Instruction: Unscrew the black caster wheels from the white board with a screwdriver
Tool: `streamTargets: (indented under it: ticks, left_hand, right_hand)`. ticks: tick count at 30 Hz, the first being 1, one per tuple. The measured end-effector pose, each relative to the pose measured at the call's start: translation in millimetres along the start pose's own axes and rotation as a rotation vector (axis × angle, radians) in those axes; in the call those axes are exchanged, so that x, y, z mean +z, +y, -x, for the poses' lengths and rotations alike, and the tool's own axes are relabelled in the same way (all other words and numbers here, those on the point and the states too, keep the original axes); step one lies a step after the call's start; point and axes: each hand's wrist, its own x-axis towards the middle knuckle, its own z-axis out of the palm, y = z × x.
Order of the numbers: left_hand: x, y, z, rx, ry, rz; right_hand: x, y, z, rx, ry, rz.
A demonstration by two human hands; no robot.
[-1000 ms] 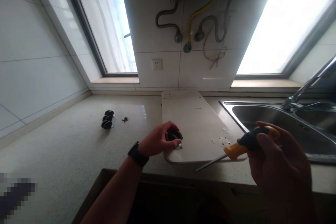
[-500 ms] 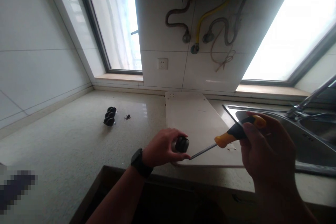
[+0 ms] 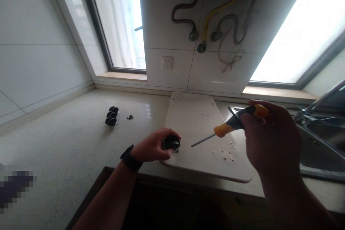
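My left hand (image 3: 157, 145), with a dark watch at the wrist, is closed round a black caster wheel (image 3: 172, 143) at the near left corner of a white board (image 3: 188, 115). A bit of the caster's metal plate shows beside the thumb, low over the board. My right hand (image 3: 265, 133) grips a screwdriver (image 3: 228, 125) with a yellow and black handle. Its shaft points down and left, the tip in front of the board and apart from the caster. A thin dark rod also sticks out by that hand's fingers. Screw holes show at the board's near right corner.
Several black casters (image 3: 111, 115) stand in a row on the counter (image 3: 67, 143), with a small pile of screws (image 3: 130, 117) beside them. A metal sink (image 3: 315, 151) and faucet (image 3: 320, 104) are at the right. Pipes and a wall socket (image 3: 167, 62) are behind.
My left hand has moved left and slightly up with the caster, to the board's near left corner. The screwdriver has come away from the left hand, and its tip is higher.
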Motion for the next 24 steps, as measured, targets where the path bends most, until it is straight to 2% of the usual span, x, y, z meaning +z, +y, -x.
streamTargets:
  ticks: [3,9,13,17,24]
  left_hand:
    - [-11.4,0.2,9.8,-0.031,0.010,-0.016]
    - [-18.8,-1.0,24.6,-0.060,0.075,0.009]
    - [-20.0,-5.2,26.6,-0.072,0.092,0.035]
    - [-21.7,-6.5,24.4,-0.089,0.081,0.027]
    - [-23.2,-4.1,22.2,-0.102,0.053,0.058]
  right_hand:
    - [17.9,-2.2,-7.4,-0.081,-0.011,-0.139]
    - [61.3,-12.3,-13.4,-0.055,-0.259,-0.179]
    - [81.5,-12.3,-16.1,-0.076,-0.355,-0.180]
    - [91.5,-6.9,-20.0,-0.099,-0.367,-0.173]
    - [96.2,2.2,-21.4,-0.111,-0.369,-0.146]
